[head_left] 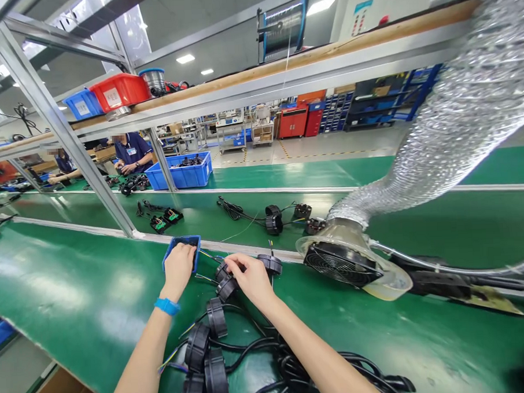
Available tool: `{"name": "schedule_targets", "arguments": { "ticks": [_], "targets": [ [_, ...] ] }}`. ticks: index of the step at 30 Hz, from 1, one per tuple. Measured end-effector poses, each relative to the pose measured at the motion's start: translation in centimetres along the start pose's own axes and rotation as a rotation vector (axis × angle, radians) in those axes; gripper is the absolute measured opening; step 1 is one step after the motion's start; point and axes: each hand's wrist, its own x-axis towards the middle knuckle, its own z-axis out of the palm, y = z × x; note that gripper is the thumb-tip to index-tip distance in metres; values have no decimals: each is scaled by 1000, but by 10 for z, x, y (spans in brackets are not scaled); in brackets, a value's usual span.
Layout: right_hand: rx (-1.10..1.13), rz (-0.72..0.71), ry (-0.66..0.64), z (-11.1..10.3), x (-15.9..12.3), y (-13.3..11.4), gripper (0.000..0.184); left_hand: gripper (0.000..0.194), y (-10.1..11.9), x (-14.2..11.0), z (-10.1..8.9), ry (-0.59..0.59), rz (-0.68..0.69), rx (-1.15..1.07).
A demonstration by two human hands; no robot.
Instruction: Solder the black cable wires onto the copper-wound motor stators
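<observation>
Black cables (291, 372) in a tangled heap at the near edge, with round black housings (216, 378) strung along them on the green belt (61, 280). At left, the left hand (177, 268), a blue band (167, 306) on its wrist, fingers bent over a small blue plastic tray (183, 239), grip unclear. Just right, the right hand (248, 280), fingers curled on a round housing (226, 289), no telling whether gripping. Most housings still in the near heap; only a few, with green circuit boards (164, 224), on the far belt (84, 210). Far right, a fan (341, 264) on a foil duct (458, 124).
</observation>
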Motion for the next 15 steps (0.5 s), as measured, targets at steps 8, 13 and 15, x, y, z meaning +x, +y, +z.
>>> {"name": "schedule_targets", "arguments": {
  "ticks": [8, 13, 15],
  "targets": [
    [26, 24, -7, -3, 1, 0, 25, 24, -19, 3, 18, -162, -3, 206],
    [54, 33, -31, -3, 0, 1, 28, 20, -23, 4, 18, -117, -52, 102],
    [58, 37, -40, -3, 1, 2, 29, 18, -26, 5, 17, -66, -74, 62]
  ]
}}
